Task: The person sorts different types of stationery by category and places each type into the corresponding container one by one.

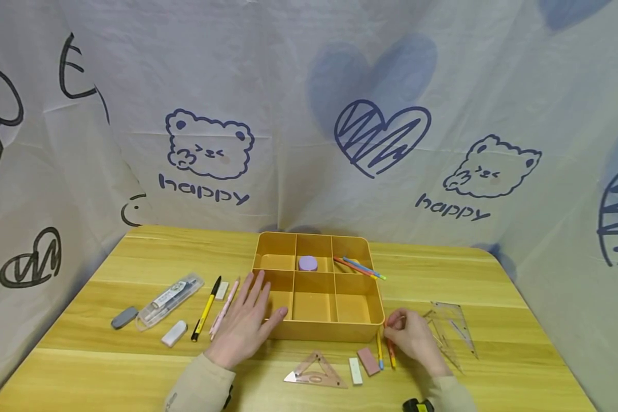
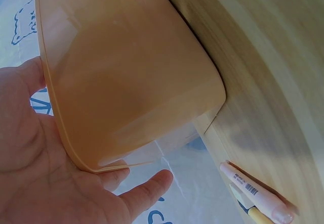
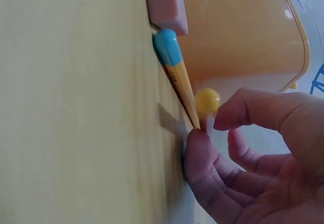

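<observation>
My left hand (image 1: pixel 244 323) rests with straight, spread fingers over the near left corner of a yellow-orange divided storage box (image 1: pixel 319 331). In the left wrist view its palm and fingers lie along the rim. Just right of the box, my right hand (image 1: pixel 412 337) pinches a red pencil (image 3: pixel 204 123) with a yellow rounded end between thumb and finger. Beside that pencil lies a yellow pencil (image 1: pixel 380 349) with a blue end. A pink eraser (image 1: pixel 368 361) and a white eraser (image 1: pixel 356 371) are left of the pencils.
Colored pencils (image 1: pixel 357 266) lean in the back right compartment; a purple round item (image 1: pixel 308 263) sits in the back middle one. Clear set squares (image 1: pixel 455 329) lie right, a pinkish triangle (image 1: pixel 316 372) in front. Left are a clear case (image 1: pixel 170 300) and a yellow-black pen (image 1: pixel 206 309).
</observation>
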`<state>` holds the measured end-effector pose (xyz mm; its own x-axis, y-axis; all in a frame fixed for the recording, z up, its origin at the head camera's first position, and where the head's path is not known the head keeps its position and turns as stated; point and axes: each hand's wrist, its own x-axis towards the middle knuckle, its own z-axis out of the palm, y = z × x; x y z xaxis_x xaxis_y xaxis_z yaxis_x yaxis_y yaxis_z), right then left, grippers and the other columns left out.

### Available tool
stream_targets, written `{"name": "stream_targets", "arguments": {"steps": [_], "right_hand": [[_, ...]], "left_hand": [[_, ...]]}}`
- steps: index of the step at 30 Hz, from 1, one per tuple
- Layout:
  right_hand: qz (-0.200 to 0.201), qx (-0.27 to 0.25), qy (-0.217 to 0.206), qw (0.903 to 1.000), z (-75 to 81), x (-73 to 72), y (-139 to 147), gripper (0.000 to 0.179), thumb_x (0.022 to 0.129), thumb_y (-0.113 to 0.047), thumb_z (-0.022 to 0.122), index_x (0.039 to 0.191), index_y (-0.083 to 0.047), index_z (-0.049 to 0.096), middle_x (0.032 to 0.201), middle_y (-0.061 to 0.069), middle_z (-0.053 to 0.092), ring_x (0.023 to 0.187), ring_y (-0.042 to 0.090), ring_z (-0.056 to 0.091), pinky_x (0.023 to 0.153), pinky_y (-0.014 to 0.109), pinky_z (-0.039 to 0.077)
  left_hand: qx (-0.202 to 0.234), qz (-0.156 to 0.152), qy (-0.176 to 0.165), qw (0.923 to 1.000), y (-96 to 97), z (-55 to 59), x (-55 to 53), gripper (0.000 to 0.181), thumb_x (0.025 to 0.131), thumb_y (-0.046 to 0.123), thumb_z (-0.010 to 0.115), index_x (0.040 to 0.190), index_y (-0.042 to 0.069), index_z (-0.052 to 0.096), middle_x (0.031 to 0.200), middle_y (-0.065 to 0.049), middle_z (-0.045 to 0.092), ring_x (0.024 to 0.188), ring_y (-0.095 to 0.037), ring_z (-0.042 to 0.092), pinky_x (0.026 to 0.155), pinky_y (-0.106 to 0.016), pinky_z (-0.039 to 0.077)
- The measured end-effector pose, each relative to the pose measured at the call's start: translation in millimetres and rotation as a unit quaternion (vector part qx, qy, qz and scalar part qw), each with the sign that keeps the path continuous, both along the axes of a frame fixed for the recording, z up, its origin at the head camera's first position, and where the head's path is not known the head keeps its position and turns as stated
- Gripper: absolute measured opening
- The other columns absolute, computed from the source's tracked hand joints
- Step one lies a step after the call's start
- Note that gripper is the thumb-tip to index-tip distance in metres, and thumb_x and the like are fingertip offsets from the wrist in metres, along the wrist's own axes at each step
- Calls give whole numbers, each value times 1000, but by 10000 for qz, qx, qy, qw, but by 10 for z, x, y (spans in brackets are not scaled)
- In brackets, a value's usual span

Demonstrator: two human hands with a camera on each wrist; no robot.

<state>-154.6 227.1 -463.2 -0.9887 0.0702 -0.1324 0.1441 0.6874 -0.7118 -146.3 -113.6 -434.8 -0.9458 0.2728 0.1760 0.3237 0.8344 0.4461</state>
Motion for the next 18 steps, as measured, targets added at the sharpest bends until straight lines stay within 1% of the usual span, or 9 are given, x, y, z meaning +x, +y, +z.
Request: {"name": "stream_targets", "arguments": {"steps": [5, 8, 12, 14, 18], "right_hand": [[-205, -451, 112, 9987, 9, -15, 10, 20, 82, 1, 69, 100, 4, 61, 83, 11, 68, 66, 14, 61, 56, 23, 53], [-335, -771, 255, 9961, 27, -19, 13, 23, 83, 3, 65, 106, 7, 59, 85, 14, 70, 66, 13, 63, 56, 24, 55], [-568, -1023, 510, 9918, 41, -28, 22, 27, 86, 3, 63, 113, 6, 59, 84, 12, 73, 66, 10, 65, 58, 22, 53], [-701, -1070, 618, 9899, 46, -34, 28, 29, 87, 2, 63, 115, 5, 60, 83, 11, 74, 64, 7, 65, 58, 20, 51], [-908, -1263, 745, 9850, 61, -38, 41, 33, 87, 2, 62, 120, 3, 60, 85, 9, 75, 64, 0, 64, 60, 18, 51]], "left_hand": [[51, 3, -11, 10000, 1, -2, -1, 73, 104, 46, 49, 149, -10, 39, 166, -24, 20, 157, -43, 11, 127, -60, 15], [50, 4, -12, 10000, 0, -7, -5, 73, 104, 46, 49, 149, -10, 39, 166, -24, 20, 157, -42, 11, 127, -60, 15], [44, 8, -11, 10000, -3, -11, -7, 73, 104, 46, 49, 149, -10, 39, 166, -24, 20, 157, -42, 11, 127, -60, 15], [50, 7, -16, 10000, -3, -8, -6, 73, 104, 47, 49, 149, -10, 39, 166, -24, 20, 157, -42, 11, 127, -60, 15], [54, 1, -7, 10000, -3, -2, -3, 73, 104, 47, 49, 149, -10, 38, 166, -24, 20, 157, -42, 11, 127, -60, 15]]}}
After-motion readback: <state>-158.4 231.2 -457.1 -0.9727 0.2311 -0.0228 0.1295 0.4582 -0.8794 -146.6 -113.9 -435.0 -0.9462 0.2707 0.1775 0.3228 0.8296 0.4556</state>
